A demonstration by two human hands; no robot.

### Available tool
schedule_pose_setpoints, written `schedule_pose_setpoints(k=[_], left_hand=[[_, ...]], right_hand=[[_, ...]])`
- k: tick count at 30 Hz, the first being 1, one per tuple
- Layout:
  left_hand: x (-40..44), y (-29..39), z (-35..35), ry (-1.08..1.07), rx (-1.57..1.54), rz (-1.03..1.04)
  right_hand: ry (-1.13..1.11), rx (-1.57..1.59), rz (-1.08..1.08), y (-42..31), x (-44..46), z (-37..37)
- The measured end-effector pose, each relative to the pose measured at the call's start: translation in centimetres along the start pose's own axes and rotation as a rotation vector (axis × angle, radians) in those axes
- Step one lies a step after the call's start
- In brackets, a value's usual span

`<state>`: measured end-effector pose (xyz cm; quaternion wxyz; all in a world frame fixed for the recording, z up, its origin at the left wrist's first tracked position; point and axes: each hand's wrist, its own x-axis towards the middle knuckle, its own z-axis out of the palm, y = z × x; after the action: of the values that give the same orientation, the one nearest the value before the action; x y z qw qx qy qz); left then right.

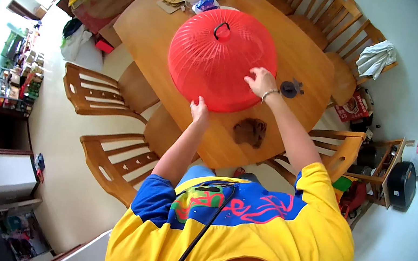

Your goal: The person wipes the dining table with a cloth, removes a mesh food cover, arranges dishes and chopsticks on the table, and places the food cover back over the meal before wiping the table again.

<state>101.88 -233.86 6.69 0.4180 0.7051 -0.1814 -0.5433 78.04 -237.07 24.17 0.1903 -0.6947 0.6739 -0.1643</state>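
Note:
A big red domed plastic cover (220,61) with a black loop handle on top rests on the wooden table (307,64). My left hand (199,111) grips its near rim at the lower left, thumb up against the side. My right hand (261,82), with a bracelet at the wrist, is at the cover's right side, its fingers apart and curved near the surface; whether they touch it is unclear. A dark brown crumpled item (250,132) lies on the table below the right hand. Right of that hand is a dark round object (289,89).
Packets and containers (206,4) sit at the table's far end behind the cover. Wooden chairs (106,158) stand along the left, with more at the right. A white cloth (376,58) hangs on a chair back. A shelf (383,169) stands by the right wall.

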Motion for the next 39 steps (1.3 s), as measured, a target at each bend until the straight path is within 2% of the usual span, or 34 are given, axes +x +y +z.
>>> schedule_pose_setpoints(k=[5,7,9,11,13,14,23,29,32,33,35,36,38,39], left_hand=[[4.5,5.6,-0.9,0.027,-0.273,0.039],[2.2,9.3,-0.8,0.019,-0.266,-0.015],[-0.3,12.3,-0.8,0.093,-0.174,-0.203],[0.5,11.6,-0.4,0.093,-0.180,-0.214],[0.9,11.1,-0.4,0.105,-0.189,-0.215],[0.9,10.9,-0.4,0.093,-0.221,-0.197],[0.0,10.5,-1.2,0.046,-0.337,-0.182],[-4.9,12.3,-3.4,-0.150,-0.575,-0.014],[-7.8,13.7,-6.2,-0.098,-0.508,0.278],[-8.5,14.2,-7.4,-0.085,-0.504,0.280],[-9.8,15.4,-9.8,-0.093,-0.644,0.462],[-10.5,16.0,-11.0,-0.065,-0.642,0.470],[-11.7,17.1,-13.7,0.173,-0.640,0.703],[-12.2,17.3,-15.3,0.219,-0.640,0.708]], right_hand=[[0.233,0.051,-0.186,-5.5,9.9,0.7],[0.358,-0.011,-0.264,-7.3,13.3,2.0],[0.354,-0.068,-0.290,-7.7,15.9,3.3],[0.342,-0.110,-0.323,-8.4,17.0,3.6],[0.221,-0.141,-0.235,-8.5,17.7,3.2],[0.322,-0.110,-0.275,-8.6,17.6,3.4],[0.407,-0.004,-0.332,-9.7,15.8,1.7],[0.516,0.123,-0.453,-12.7,11.5,-5.4],[0.562,0.163,-0.508,-15.0,9.4,-8.8],[0.585,0.186,-0.547,-16.0,8.7,-9.8],[0.600,0.222,-0.585,-17.9,7.8,-11.0],[0.604,0.281,-0.597,-18.9,7.6,-11.1],[0.588,0.376,-0.635,-21.2,7.2,-10.6],[0.558,0.402,-0.656,-22.5,7.0,-10.0]])
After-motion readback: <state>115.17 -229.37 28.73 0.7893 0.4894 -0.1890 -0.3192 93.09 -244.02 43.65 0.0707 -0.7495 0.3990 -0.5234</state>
